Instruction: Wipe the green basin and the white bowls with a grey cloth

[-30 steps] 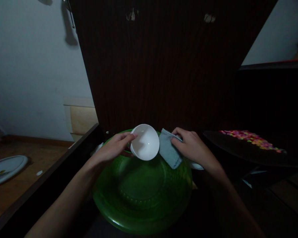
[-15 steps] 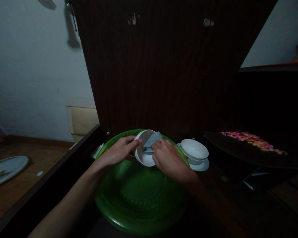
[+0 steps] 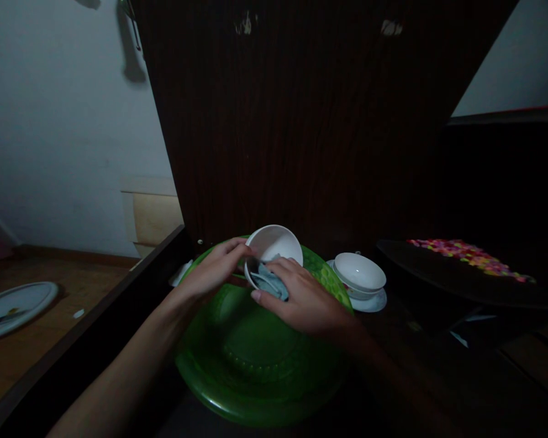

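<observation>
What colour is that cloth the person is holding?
The cloth in the right hand is a muted greyish blue, as the head view shows.

Single white round bowl (image 3: 278,240): smooth, ceramic in appearance. Folded grey-blue cloth (image 3: 274,285): soft textile, matt. Large round green basin (image 3: 219,406): plastic in appearance, glossy at the rim, with small raised dots inside. Stacked white round bowls (image 3: 360,271): smooth, glossy, with a bright highlight. Tall dark brown panel (image 3: 296,134): wood-grained, low sheen, surface chipped in two pale patches. Pale wall (image 3: 68,134): matt. Brown floor (image 3: 41,331): wood in appearance.
</observation>
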`<state>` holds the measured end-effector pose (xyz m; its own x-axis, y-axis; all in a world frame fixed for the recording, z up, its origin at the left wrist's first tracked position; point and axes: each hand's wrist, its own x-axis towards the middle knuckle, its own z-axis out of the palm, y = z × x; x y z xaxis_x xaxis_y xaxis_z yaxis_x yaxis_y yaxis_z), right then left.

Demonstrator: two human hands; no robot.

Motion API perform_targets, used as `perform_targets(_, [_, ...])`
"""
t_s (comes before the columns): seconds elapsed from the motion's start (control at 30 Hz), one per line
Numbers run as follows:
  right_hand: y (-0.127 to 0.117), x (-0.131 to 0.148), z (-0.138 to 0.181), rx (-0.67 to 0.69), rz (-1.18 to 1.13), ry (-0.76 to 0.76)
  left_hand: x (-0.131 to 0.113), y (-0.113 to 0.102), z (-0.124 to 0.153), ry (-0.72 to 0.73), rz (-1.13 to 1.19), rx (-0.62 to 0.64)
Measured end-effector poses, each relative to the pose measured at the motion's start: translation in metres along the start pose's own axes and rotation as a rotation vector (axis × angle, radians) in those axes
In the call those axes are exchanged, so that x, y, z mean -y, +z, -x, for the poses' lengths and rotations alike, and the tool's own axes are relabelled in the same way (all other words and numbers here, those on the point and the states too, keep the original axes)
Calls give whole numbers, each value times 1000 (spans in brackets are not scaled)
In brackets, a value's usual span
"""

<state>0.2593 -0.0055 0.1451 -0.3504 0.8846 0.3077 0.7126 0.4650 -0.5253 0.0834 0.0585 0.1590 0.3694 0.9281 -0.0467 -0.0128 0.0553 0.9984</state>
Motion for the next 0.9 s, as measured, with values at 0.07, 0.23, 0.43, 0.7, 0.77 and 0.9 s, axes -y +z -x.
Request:
perform_targets(0.07, [3,-3,1,18,84,-72,-3,-2,1,11,77,-5])
perform_targets(0.23, [13,-6,1,3,370,-218,-6,-6,4,44,102,62])
perform_targets(0.43, [10,-7,1,39,547,-281,-2,-13,1,72,32,70])
perform_targets(0.7, [-6,-15,3,123,322,-341,-4,-11,-2,-18,-100,32])
perform_targets(0.77, [-3,-10,5,135,241,-288,-1,-9,-4,-5,-136,22])
perform_targets(0.9, [10,6,5,22,14,-92,2,-7,-5,27,-184,46])
